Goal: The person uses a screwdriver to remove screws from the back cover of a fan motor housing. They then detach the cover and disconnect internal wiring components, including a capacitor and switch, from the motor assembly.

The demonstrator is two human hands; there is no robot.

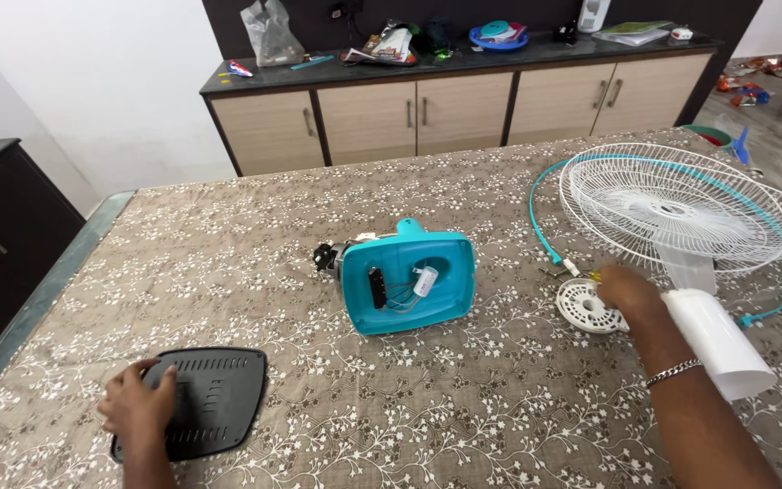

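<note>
A person's two bare hands rest on a table (255,272) covered in a brown cloth with a small white flower print, seen from above.

The left hand (138,407) lies flat near the front left edge, its fingers (163,378) spread a little and pressed down on the left end of a black plastic cover (199,400) — a rounded, slotted panel that stretches away to the right of the fingertips. Nothing is gripped; the palm just rests on top.

The right hand (628,292) reaches out on the far right side, a metal bracelet (674,371) on its wrist. Its fingers curl downward and are mostly hidden behind the knuckles, so it is unclear whether they hold anything. Just under and to the left of them sits a small round white plastic part (583,306) with slots. Right beside the wrist lies a white fan blade (719,340). Beyond the fingers — further from the person — lies a round white wire fan guard (681,208) with a teal ring (536,217) along its edge.

Between the two hands, well apart from both, stands a teal fan motor housing (409,276), its open side showing wires and a black part.

Past the table, a counter (463,63) with beige cabinet doors holds mixed clutter.
</note>
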